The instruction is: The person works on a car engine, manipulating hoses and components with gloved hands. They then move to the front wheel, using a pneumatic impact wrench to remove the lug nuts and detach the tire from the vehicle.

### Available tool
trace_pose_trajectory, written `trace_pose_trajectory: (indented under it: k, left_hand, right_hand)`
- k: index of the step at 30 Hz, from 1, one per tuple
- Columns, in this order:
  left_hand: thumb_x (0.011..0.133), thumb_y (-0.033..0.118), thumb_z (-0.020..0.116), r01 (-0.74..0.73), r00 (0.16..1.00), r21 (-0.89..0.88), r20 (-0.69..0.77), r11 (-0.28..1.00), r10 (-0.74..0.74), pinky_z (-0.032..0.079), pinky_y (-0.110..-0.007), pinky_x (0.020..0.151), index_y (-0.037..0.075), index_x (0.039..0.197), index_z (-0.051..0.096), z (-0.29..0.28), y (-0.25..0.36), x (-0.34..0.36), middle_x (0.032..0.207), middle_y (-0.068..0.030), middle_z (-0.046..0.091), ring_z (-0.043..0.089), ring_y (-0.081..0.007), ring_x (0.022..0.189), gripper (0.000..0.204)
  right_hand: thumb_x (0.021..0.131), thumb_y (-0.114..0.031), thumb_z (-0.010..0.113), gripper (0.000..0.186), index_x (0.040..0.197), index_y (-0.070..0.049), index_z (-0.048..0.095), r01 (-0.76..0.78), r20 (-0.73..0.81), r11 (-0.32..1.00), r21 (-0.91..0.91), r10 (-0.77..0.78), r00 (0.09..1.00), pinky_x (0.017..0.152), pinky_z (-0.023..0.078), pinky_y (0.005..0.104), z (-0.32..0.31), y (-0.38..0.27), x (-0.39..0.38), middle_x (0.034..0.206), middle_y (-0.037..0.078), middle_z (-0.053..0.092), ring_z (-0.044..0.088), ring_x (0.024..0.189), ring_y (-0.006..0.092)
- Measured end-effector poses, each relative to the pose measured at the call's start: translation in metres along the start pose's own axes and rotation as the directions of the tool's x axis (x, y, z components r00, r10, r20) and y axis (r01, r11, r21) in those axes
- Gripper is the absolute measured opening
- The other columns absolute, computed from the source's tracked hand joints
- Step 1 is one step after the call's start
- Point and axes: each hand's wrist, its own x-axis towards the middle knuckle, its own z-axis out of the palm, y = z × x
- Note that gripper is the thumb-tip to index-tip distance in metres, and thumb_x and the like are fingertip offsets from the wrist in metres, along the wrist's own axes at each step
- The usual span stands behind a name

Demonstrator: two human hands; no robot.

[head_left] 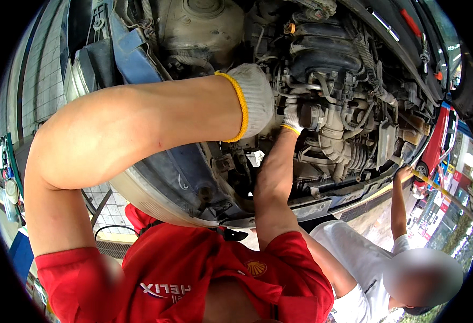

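Both of my hands wear whitish knit gloves with yellow cuffs and reach down into a car's engine bay. My left hand (257, 99) comes in from the left, across the blue fender (137, 54). Its fingers are hidden behind the glove's back, beside the engine. Lower and to the right, my right hand (291, 117) is next to a round, dark clamped pipe end (311, 117). What its fingers do is too small and covered to make out. Above the hands lies the black ribbed intake manifold (325, 51), and to the right a grey corrugated air hose (346, 153).
A chrome tool (384, 24) and a red-handled tool (411, 22) lie along the bay's right edge. A headlight (145, 196) and the front crossmember (311, 208) border the near side. Another person in a white shirt (349, 247) stands at right, an arm raised near the car.
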Motion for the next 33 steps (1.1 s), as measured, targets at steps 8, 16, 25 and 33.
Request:
trace_pose_trajectory:
  k: [8,16,25,33]
  left_hand:
    - [0.082,0.018,0.07,0.024,1.0,-0.041,0.002,0.999,-0.024,0.056,-0.043,0.071,0.002,0.102,0.075,0.002,-0.003,0.001,0.095,-0.0152,0.074,0.073,-0.0301,0.086,0.026]
    - [0.083,0.02,0.069,0.011,1.0,-0.021,-0.003,1.0,-0.011,0.056,-0.046,0.073,0.003,0.102,0.075,0.007,-0.002,0.01,0.096,-0.0154,0.075,0.074,-0.0316,0.087,0.027]
    - [0.098,0.034,0.06,0.046,0.997,-0.027,0.07,0.999,-0.044,0.055,-0.048,0.089,0.008,0.112,0.073,0.006,0.005,0.014,0.109,-0.0129,0.075,0.072,-0.0314,0.101,0.032]
    - [0.101,0.039,0.057,0.135,0.979,-0.169,0.175,0.976,-0.105,0.055,-0.05,0.097,0.012,0.134,0.066,-0.027,0.013,0.081,0.122,-0.0189,0.073,0.068,-0.0374,0.117,0.043]
  right_hand:
    - [0.097,-0.017,0.075,0.036,0.128,-0.007,0.063,0.302,0.038,0.671,-0.678,-0.378,0.925,0.091,0.059,0.0322,-0.032,0.098,0.023,0.126,0.007,0.066,0.066,0.105,0.0172]
    - [0.088,-0.01,0.086,0.047,0.13,-0.01,0.066,0.382,0.228,0.281,-0.881,-0.456,0.86,0.092,0.056,0.0285,-0.038,0.159,0.035,0.128,-0.003,0.068,0.061,0.115,0.0127]
    - [0.099,-0.018,0.075,0.027,0.124,-0.01,0.066,0.385,0.225,0.314,-0.868,-0.443,0.868,0.081,0.057,0.023,-0.048,0.147,0.036,0.115,0.005,0.065,0.061,0.098,0.0146]
    - [0.098,-0.02,0.074,0.028,0.122,-0.008,0.065,0.453,0.305,0.202,-0.868,-0.503,0.808,0.084,0.059,0.033,-0.037,0.152,0.034,0.115,0.006,0.066,0.062,0.105,0.0215]
